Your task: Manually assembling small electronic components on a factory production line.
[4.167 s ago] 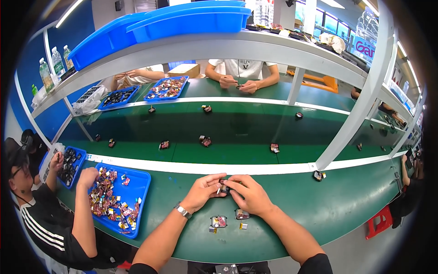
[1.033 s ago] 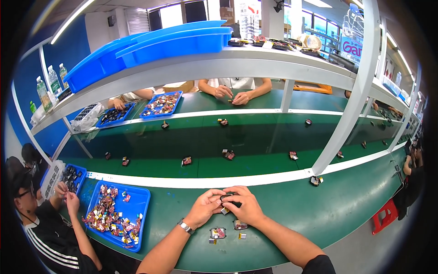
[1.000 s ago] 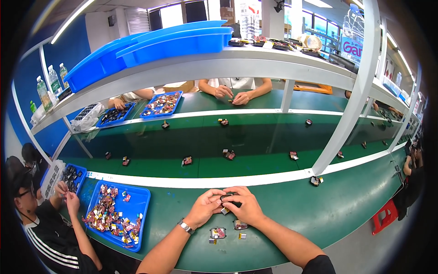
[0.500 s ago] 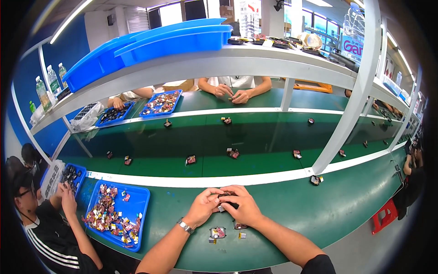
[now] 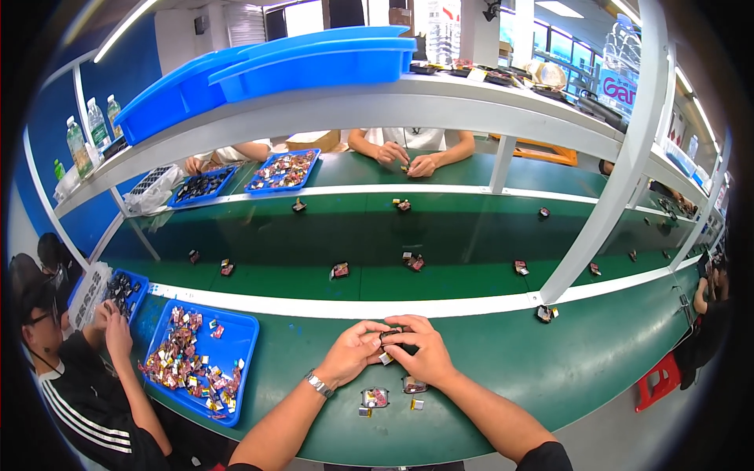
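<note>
Head view: both forearms enter from the lower edge and slant inward, so that the hands meet just below the centre of the frame. The left hand [image 5: 351, 355] has its fingers bent and reaching rightward, with a metal-banded wristwatch [image 5: 319, 383] at its wrist. The right hand [image 5: 420, 350] arches in from the other side, its back turned up and its fingers curled over. Between them they pinch a small dark case [image 5: 389, 336], mostly hidden by the fingers; a silver-and-yellow piece [image 5: 386, 358] shows at its lower side.

Nearer the lower edge, two open cases [image 5: 375, 397] with reddish insides lie on the green counter [image 5: 503, 385], and small silver-and-yellow cells [image 5: 417, 405] lie just beside them. Another small assembly [image 5: 546, 314] sits at centre right, near the white rail [image 5: 353, 305].

At lower left, a blue tray [image 5: 250, 334] holds a heap of reddish and silver parts, next to a co-worker in a dark striped top [image 5: 86, 404]. Beyond the rail, similar assemblies [image 5: 415, 262] are spread over a green strip. Larger blue trays [image 5: 314, 67] rest on the shelf at upper left.
</note>
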